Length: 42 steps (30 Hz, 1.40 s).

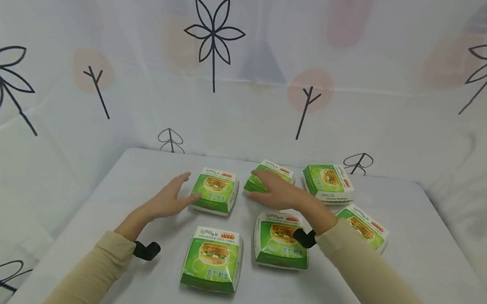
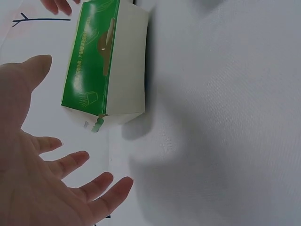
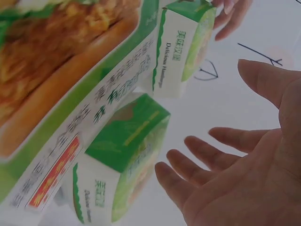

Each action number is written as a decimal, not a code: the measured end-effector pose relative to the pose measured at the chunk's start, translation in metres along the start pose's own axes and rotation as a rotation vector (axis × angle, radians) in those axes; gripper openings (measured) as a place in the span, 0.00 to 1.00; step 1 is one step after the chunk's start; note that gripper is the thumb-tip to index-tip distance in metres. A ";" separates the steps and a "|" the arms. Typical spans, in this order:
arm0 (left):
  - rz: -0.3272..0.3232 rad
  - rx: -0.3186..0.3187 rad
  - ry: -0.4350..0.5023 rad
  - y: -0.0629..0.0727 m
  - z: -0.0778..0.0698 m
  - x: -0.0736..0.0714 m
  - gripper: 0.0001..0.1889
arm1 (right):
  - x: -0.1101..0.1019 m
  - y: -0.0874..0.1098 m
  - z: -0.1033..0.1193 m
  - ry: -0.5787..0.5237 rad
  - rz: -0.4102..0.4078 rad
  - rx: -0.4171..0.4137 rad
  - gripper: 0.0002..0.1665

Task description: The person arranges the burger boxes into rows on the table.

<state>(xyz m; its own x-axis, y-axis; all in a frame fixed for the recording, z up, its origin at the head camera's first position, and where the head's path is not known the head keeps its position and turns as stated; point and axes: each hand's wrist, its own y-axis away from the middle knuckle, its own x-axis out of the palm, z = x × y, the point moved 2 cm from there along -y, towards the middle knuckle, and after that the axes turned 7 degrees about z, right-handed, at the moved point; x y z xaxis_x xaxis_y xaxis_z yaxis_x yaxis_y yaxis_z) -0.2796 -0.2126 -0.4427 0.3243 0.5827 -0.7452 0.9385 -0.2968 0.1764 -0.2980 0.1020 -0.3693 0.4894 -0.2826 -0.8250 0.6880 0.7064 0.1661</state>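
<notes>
Several green-and-white burger boxes stand on a white-covered table. My left hand [image 1: 170, 199] is beside the back-left burger box [image 1: 216, 190], fingers spread and thumb overlapping its left edge in the head view. In the left wrist view this box [image 2: 89, 66] shows its green side, apart from the open left hand [image 2: 51, 174]. My right hand [image 1: 280, 192] reaches over the table with straight fingers, hiding part of the back-middle burger box [image 1: 287, 173]. The right wrist view shows the right palm [image 3: 240, 174] holding nothing, near a burger box [image 3: 129, 136].
A front burger box [image 1: 213, 261] and a centre one [image 1: 281, 243] lie nearer me. Two more, the back-right box [image 1: 328, 182] and the right box [image 1: 363, 227], sit beyond my right forearm. A patterned cloth [image 1: 250, 110] rises behind the table.
</notes>
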 end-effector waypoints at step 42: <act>0.006 -0.158 0.348 -0.009 -0.007 0.013 0.39 | 0.020 -0.083 0.023 0.062 -0.001 0.105 0.27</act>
<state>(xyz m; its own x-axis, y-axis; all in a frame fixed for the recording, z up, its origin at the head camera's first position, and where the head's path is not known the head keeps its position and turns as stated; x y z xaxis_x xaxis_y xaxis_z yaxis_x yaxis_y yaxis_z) -0.2827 -0.1966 -0.4496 0.3251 0.8113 -0.4859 0.9343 -0.1963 0.2975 -0.3332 0.0231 -0.3870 0.4564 -0.2404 -0.8567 0.7425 0.6334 0.2179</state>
